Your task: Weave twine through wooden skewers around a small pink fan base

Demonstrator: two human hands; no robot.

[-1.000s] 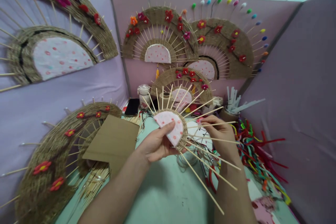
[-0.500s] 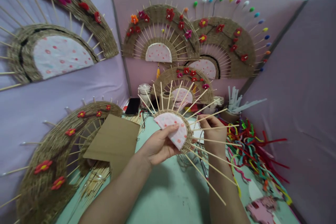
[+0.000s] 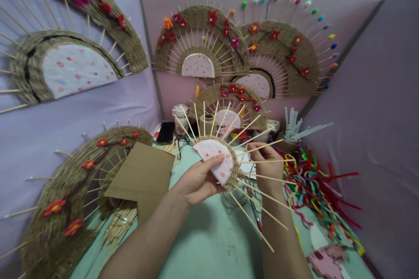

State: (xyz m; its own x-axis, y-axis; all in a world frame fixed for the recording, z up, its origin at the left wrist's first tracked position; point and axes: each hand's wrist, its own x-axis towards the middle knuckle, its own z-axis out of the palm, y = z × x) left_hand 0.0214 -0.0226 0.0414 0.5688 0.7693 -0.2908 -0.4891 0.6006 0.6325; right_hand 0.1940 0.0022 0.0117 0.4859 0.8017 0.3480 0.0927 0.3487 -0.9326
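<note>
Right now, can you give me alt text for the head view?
The left hand holds a half-round fan with dotted cloth and radiating sticks; the right hand is among the sticks, anything it pinches too small to make out. Behind are flowered woven fans; colourful fuzzy strips lie at right.

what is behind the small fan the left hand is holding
Beyond the upper sticks of the small fan are a flowered fan and a twine spool. Parts of the left hand and tabletop behind it are covered.
</note>
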